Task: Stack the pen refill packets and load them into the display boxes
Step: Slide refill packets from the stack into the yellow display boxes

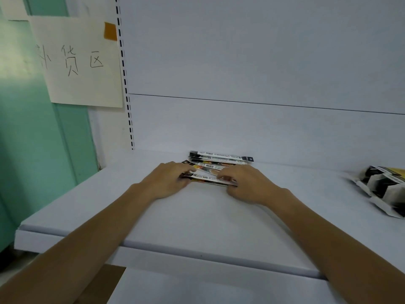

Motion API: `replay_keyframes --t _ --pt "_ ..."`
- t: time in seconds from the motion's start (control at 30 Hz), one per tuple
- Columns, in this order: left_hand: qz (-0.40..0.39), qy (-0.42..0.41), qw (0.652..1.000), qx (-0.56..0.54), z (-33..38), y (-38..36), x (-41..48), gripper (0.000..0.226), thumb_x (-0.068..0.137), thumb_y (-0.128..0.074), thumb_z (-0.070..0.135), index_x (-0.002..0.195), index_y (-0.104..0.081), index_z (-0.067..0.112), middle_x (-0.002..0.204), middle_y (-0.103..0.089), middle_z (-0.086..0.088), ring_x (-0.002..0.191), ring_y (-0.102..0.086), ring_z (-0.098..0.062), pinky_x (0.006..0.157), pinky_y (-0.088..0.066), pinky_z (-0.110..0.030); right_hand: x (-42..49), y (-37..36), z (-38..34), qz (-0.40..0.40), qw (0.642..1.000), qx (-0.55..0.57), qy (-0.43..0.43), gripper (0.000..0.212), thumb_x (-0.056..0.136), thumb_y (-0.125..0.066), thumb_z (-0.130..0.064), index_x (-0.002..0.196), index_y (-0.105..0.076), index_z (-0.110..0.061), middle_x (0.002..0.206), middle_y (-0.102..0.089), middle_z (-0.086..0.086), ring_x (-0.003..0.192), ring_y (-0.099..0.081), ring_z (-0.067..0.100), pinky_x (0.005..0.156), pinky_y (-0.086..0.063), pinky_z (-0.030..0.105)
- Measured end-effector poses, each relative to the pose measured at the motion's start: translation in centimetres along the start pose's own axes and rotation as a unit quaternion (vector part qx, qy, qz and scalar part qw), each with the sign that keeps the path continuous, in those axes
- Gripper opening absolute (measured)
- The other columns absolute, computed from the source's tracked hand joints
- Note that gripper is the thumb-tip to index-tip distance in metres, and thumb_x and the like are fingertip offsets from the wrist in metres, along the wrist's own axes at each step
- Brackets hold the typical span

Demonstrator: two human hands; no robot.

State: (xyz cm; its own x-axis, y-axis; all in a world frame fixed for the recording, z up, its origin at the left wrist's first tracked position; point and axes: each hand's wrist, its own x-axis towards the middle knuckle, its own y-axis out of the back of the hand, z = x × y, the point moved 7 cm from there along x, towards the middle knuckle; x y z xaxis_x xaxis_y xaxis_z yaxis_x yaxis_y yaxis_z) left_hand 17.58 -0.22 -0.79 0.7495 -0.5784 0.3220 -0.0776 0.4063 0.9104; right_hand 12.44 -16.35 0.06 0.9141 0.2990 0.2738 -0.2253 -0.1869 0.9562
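One white shelf (197, 216) with a white back panel (263, 62), green wall (32, 150) at left, handwritten paper sign (81, 62) taped up. Loose pile of pen refill packets (219, 160) near the shelf's back; blurred display boxes (381, 189) lie flat far right, well apart. Both arms reach forward: left hand (168, 181) and right hand (245, 185), fingers curled, grip opposite ends of the nearest packets

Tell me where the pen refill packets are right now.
Head view: the pen refill packets lie at the centre of the white shelf near its back panel, with left hand and right hand holding their ends.
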Motion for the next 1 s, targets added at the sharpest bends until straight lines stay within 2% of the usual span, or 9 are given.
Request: replay_keyframes --t 0.2,0.33,0.4,0.47,0.57,0.67,0.77,0.9,1.0 --pt "0.007 -0.043 0.987 0.158 1.8 0.8 -0.3 0.025 0.095 -0.043 0.023 0.115 -0.056 0.017 0.111 -0.057 0.001 0.105 -0.052 -0.02 0.081 -0.036 -0.03 -0.6 1.0 -1.2 0.048 0.997 -0.011 0.057 0.031 0.073 -0.047 0.002 0.098 -0.063 -0.009 0.091 -0.066 0.006 0.08 -0.054 0.023 0.064 -0.036 0.025" --pt "0.059 -0.083 0.976 0.195 4.0 2.0 -0.3 0.065 0.081 -0.06 0.032 0.139 -0.037 0.019 0.136 -0.04 -0.003 0.125 -0.037 -0.023 0.1 -0.028 -0.034 -0.6 1.9 -0.4 0.054 0.998 -0.006 0.043 0.028 0.075 -0.047 0.003 0.095 -0.064 -0.007 0.09 -0.068 0.008 0.08 -0.058 0.026 0.069 -0.047 0.034" --pt "0.1 -0.146 0.955 0.237 6.2 2.3 -0.2 0.075 0.069 -0.07 0.036 0.135 -0.043 0.014 0.131 -0.048 -0.009 0.121 -0.046 -0.029 0.099 -0.036 -0.041 -0.8 1.9 -0.4 0.036 0.998 -0.005 0.045 0.028 0.074 -0.047 0.003 0.095 -0.064 -0.007 0.09 -0.067 0.008 0.079 -0.058 0.027 0.07 -0.049 0.039" --pt "0.11 -0.178 0.94 0.27 7.8 1.6 0.2 0.066 0.066 -0.073 0.038 0.124 -0.053 0.012 0.117 -0.059 -0.008 0.109 -0.056 -0.028 0.092 -0.042 -0.04 -1.1 2.2 -0.3 0.019 0.999 0.024 0.03 0.029 0.076 -0.049 0.002 0.1 -0.063 -0.006 0.09 -0.065 0.009 0.077 -0.057 0.027 0.07 -0.049 0.042" --pt "0.098 -0.178 0.954 0.221 9.3 0.7 0.3 0.041 0.079 -0.064 0.03 0.115 -0.056 0.012 0.107 -0.067 -0.002 0.096 -0.063 -0.024 0.075 -0.042 -0.032 -2.0 3.3 0.0 -0.014 0.998 0.066 -0.018 0.028 0.081 -0.054 -0.004 0.108 -0.056 -0.009 0.093 -0.058 0.006 0.076 -0.052 0.023 0.068 -0.047 0.035" --pt "0.018 -0.128 0.977 0.171 9.3 -0.9 1.0 0.029 0.094 -0.049 0.028 0.119 -0.047 0.014 0.12 -0.058 0.0 0.11 -0.054 -0.023 0.075 -0.035 -0.031 -3.1 3.7 0.3 -0.053 0.997 0.049 -0.036 0.029 0.083 -0.057 -0.013 0.112 -0.053 -0.014 0.097 -0.054 0.004 0.078 -0.046 0.017 0.066 -0.04 0.029" --pt "0.032 -0.132 0.971 0.196 9.8 -1.2 1.3 0.025 0.097 -0.042 0.027 0.116 -0.045 0.012 0.12 -0.056 -0.002 0.112 -0.051 -0.023 0.073 -0.034 -0.031 -4.5 3.6 1.2 -0.08 0.994 -0.044 -0.052 0.036 0.087 -0.057 -0.027 0.12 -0.048 -0.017 0.103 -0.054 0.003 0.088 -0.05 0.02 0.069 -0.036 0.029" --pt "0.064 -0.13 0.97 0.197 10.8 -1.0 1.3 0.021 0.098 -0.039 0.027 0.113 -0.045 0.013 0.113 -0.059 -0.003 0.105 -0.055 -0.026 0.065 -0.029 -0.03 -5.8 4.0 2.3 -0.004 0.988 -0.15 -0.048 0.031 0.094 -0.044 -0.021 0.125 -0.044 -0.017 0.106 -0.06 0.007 0.096 -0.055 0.031 0.067 -0.034 0.031" --pt "0.1 -0.157 0.966 0.18 12.1 -1.2 1.2 0.019 0.096 -0.042 0.029 0.103 -0.05 0.013 0.099 -0.064 -0.003 0.092 -0.06 -0.027 0.061 -0.035 -0.03 -7.0 4.4 4.0 0.05 0.992 -0.107 -0.048 0.036 0.094 -0.048 -0.024 0.13 -0.046 -0.023 0.118 -0.059 0.0 0.108 -0.053 0.023 0.078 -0.038 0.031"
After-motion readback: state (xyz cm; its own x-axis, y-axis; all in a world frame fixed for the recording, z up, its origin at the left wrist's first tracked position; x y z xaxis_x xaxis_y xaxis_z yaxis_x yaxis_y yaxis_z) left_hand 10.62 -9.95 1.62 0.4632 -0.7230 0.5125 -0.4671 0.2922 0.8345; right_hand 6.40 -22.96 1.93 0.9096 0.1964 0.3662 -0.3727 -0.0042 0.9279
